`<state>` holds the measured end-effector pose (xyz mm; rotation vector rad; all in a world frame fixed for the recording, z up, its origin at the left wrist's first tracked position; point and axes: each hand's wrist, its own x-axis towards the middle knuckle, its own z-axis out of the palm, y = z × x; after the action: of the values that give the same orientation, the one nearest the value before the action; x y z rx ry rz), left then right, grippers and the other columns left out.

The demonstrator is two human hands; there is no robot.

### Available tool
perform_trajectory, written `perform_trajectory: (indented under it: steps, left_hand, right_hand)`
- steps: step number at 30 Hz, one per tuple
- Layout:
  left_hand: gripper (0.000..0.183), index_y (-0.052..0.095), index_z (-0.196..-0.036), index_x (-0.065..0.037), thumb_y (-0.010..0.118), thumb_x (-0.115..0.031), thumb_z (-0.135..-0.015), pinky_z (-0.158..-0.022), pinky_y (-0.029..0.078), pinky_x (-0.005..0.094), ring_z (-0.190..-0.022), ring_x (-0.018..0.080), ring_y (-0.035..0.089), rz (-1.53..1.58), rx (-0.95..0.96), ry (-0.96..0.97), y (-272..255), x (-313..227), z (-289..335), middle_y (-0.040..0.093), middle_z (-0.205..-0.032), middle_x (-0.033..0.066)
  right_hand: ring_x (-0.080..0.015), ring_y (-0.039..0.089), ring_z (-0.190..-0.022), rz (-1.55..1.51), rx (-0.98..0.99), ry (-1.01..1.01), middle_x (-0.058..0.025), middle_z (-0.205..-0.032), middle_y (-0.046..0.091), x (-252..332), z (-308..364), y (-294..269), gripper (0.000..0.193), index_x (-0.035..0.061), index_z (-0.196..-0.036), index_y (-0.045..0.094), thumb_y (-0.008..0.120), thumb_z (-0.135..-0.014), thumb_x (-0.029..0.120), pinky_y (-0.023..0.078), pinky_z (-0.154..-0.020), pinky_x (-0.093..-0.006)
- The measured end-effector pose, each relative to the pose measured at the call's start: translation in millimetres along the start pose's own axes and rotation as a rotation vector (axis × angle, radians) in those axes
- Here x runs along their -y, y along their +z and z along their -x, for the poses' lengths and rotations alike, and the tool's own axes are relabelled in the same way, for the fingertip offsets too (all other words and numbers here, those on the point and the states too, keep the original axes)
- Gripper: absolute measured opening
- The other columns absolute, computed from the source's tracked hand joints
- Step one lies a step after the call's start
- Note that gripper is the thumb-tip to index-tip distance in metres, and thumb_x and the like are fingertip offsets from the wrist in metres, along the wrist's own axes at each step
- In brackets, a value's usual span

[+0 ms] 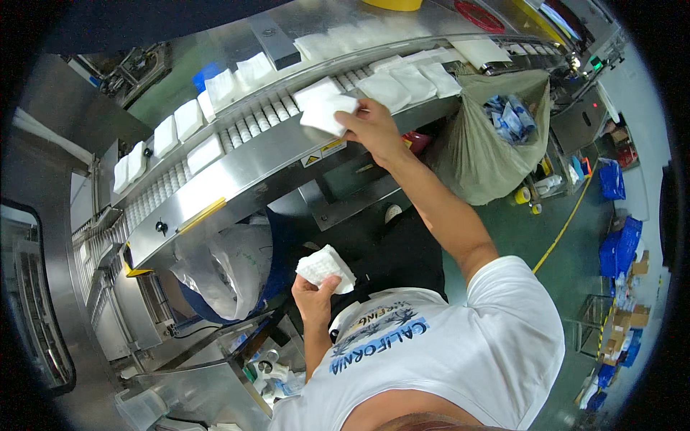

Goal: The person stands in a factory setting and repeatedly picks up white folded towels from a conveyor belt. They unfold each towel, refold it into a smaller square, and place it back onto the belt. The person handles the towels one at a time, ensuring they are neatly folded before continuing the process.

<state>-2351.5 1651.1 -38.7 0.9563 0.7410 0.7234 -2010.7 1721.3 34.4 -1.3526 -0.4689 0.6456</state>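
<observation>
My left hand [313,296], held low in front of my body, grips a thick stack of folded white tissues [325,267] with a textured face. Over the near edge of the roller conveyor [260,117], my right hand [374,131] pinches a flat white tissue stack [323,115] between thumb and fingers. Just beyond it lies another white stack [316,92] on the rollers. To its right, several white stacks [410,82] overlap on the conveyor's near side. Further left, one white stack [205,154] rests on the rollers, and several stand along the far rail [188,119].
A large beige sack [474,154] with crumpled blue-white wrappers hangs at the conveyor's right. Below the conveyor stands a blue bin with a clear plastic liner [233,269]. Machine panels [43,165] rise on the left. Blue bags [622,244] and cartons line the right wall.
</observation>
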Motion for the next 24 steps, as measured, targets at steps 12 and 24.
perform_trajectory:
  steps: [12,24]
  left_hand:
    - [0.042,0.067,-0.130,-0.004,0.083,-0.017,-0.092,-0.092,0.057,0.0334,-0.104,0.0146,0.071,0.011,0.229,-0.029,15,0,3,0.074,-0.119,0.0077]
    - [0.033,0.069,-0.124,0.001,0.078,-0.012,-0.095,-0.090,0.056,0.0315,-0.101,0.0161,0.072,-0.154,0.129,0.061,12,-5,-1,0.075,-0.114,0.0085]
  right_hand:
    - [-0.0251,0.065,-0.118,0.086,-0.023,-0.136,-0.0178,-0.126,0.065,-14,8,-68,0.040,-0.0094,-0.132,0.056,0.070,-0.102,0.014,0.055,-0.108,-0.0386]
    - [-0.0392,0.070,-0.097,1.470,-0.254,-0.572,-0.0244,-0.106,0.070,19,80,-33,0.048,-0.0054,-0.129,0.059,0.070,-0.099,0.031,0.059,-0.080,-0.0463]
